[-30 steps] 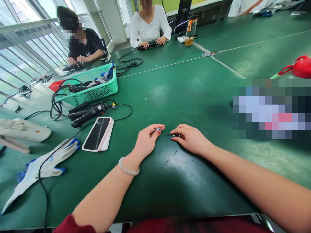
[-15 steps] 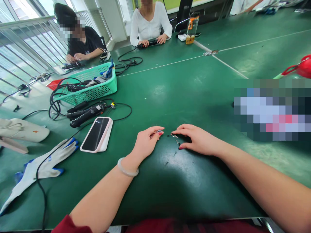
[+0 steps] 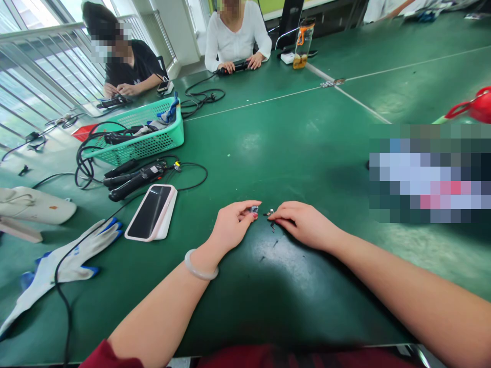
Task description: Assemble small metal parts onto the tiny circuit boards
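Note:
My left hand is closed, with a small bluish-grey part pinched between its thumb and fingers. Its exact kind is too small to make out. Just to the right, my right hand rests on the green table with thumb and fingers drawn together. Its fingertips touch a little scatter of tiny dark and silvery pieces; whether one is between them I cannot tell. A pale bangle circles my left wrist.
Left of my hands lie a phone, a white-and-blue glove and black corded hair-straightener-like tools. Behind them stands a green basket of tools and cables. Two people sit at the far side, near a bottle.
My right hand has closed its spread thumb and fingers together and shifted slightly left over the tiny pieces. My left hand keeps its part, which shows more now.

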